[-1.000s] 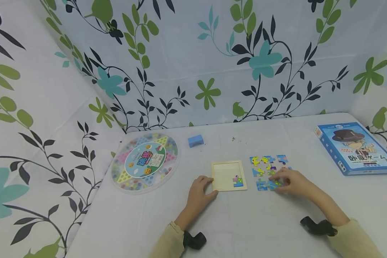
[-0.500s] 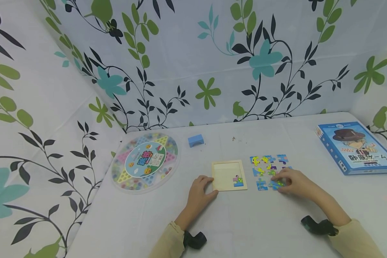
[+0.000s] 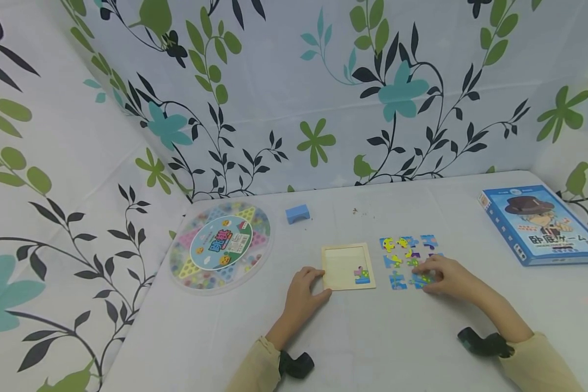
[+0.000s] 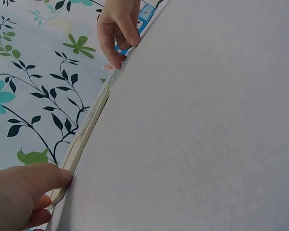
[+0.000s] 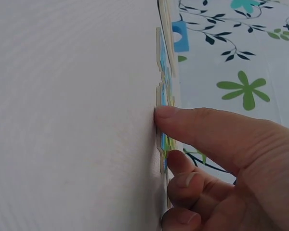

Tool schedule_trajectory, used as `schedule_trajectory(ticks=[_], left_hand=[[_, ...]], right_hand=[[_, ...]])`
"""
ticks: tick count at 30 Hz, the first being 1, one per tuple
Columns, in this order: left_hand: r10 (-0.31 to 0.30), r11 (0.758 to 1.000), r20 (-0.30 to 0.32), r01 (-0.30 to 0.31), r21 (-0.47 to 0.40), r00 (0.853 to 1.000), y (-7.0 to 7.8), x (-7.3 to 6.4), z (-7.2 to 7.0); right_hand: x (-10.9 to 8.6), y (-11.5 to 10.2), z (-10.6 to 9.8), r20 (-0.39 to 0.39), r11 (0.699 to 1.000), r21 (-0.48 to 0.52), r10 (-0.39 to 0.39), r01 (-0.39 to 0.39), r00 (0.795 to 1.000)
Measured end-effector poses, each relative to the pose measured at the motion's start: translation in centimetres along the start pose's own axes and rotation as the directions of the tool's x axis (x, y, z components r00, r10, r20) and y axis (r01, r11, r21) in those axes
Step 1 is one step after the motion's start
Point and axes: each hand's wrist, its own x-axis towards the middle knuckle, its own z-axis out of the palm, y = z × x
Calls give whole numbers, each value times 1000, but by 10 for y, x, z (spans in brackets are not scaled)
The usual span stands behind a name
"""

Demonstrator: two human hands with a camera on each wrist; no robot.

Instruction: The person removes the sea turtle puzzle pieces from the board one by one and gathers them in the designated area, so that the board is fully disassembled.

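Observation:
My left hand [image 3: 304, 291] holds the lower left corner of a square wooden puzzle tray [image 3: 324, 267]. In the left wrist view the thumb of that left hand [image 4: 24, 192] lies along the tray's front edge [image 4: 89, 130]. A small joined patch of puzzle pieces [image 3: 361, 275] sits in the tray's lower right corner. To the right, several loose jigsaw pieces [image 3: 397, 281] lie in rows. My right hand [image 3: 448, 277] pinches one blue and green jigsaw piece [image 3: 420, 281] in the nearest row. In the right wrist view its thumb presses that piece's edge [image 5: 159, 132]; the fingers partly cover the far side.
Behind the tray stands a blue block [image 3: 298, 214]. A round, clear game case [image 3: 220, 247] lies at the left, and a blue game box [image 3: 544, 226] at the right. Small brown crumbs [image 3: 355, 211] dot the white cloth. Patterned fabric [image 3: 274, 98] hangs behind the table.
My right hand has shifted slightly to the right with the jigsaw piece, widening the gap to its left neighbour. The left hand stays on the tray.

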Motion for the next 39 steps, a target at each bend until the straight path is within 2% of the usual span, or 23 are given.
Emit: schedule_trajectory(ticks=[6, 10, 18, 23, 31, 39], left_hand=[[-14, 1000, 5, 14, 5, 1000, 0, 0, -1], [-15, 1000, 4, 15, 2, 1000, 0, -1, -2], [-5, 1000, 0, 5, 1, 1000, -2, -1, -1], [-5, 1000, 5, 5, -4, 1000, -3, -1, 0], [1, 1000, 4, -1, -8, 1000, -2, -1, 0], [-5, 1000, 13, 4, 8, 1000, -2, 0, 0]], right_hand=[[1, 1, 2, -19, 1000, 4, -26, 26, 999], [4, -2, 3, -58, 997, 0, -76, 76, 995], [22, -27, 10, -110, 987, 17, -160, 163, 981], [37, -44, 20, -93, 977, 24, -207, 210, 974], [51, -61, 38, -83, 972, 25, -229, 232, 970], [54, -63, 55, -18, 980, 13, -199, 199, 980]])
